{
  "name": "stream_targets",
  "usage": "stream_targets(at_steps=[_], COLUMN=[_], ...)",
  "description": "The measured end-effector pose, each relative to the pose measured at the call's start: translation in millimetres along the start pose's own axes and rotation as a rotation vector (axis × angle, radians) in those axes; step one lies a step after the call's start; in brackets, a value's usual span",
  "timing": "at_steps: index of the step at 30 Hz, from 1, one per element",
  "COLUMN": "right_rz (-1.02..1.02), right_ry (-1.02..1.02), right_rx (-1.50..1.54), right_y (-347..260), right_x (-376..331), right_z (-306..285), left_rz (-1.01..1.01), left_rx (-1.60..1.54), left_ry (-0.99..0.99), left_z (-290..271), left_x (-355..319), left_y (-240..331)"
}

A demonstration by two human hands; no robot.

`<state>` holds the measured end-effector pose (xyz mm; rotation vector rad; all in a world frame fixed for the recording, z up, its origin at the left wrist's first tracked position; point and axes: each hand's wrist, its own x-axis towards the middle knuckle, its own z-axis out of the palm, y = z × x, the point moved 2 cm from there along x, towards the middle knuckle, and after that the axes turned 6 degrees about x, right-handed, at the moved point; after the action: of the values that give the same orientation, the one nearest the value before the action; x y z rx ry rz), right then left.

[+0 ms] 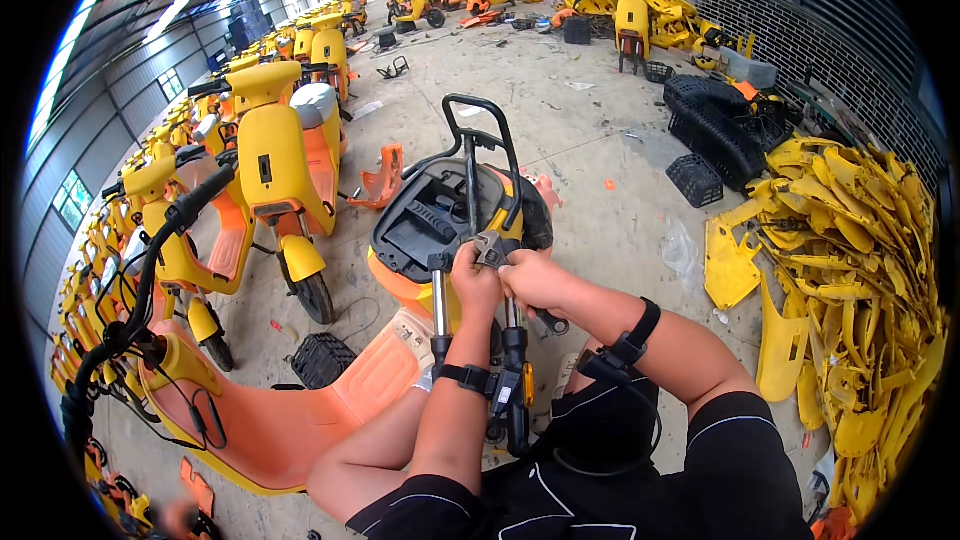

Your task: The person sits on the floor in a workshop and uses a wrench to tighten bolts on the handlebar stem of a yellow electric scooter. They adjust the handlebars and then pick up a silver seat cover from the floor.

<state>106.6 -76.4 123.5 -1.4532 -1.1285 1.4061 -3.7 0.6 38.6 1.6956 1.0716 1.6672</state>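
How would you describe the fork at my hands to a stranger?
Find the nearest scooter, the one with the uncovered black seat compartment. Nearer you, at your left hand and right hand, is the fork. Its two parallel legs, shiny silver above black, stand out from the scooter's orange and yellow panels.

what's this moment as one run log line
right grip: holding metal tool | left grip: near fork top | yellow panels: piled right

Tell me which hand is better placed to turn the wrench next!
Probably the right hand: it wraps the wrench's handle, whose end pokes out below. The left hand is up by the wrench's head, at the fork.
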Motion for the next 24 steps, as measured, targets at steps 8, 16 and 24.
stream_targets(at_steps=[8,16,24], right_rz=[-0.147,-0.105,-0.348], right_ry=[0.096,0.054,0.140], right_rx=[0.030,0.072,-0.019], right_y=[26,28,33], right_x=[1,3,-1], right_z=[2,-2,2], left_rz=[0.021,0.053,0.113], left_rx=[-0.107,-0.014,-0.001], left_ry=[0.030,0.017,0.014], left_z=[3,0,-1], left_x=[-4,-3,0], left_y=[-9,-2,9])
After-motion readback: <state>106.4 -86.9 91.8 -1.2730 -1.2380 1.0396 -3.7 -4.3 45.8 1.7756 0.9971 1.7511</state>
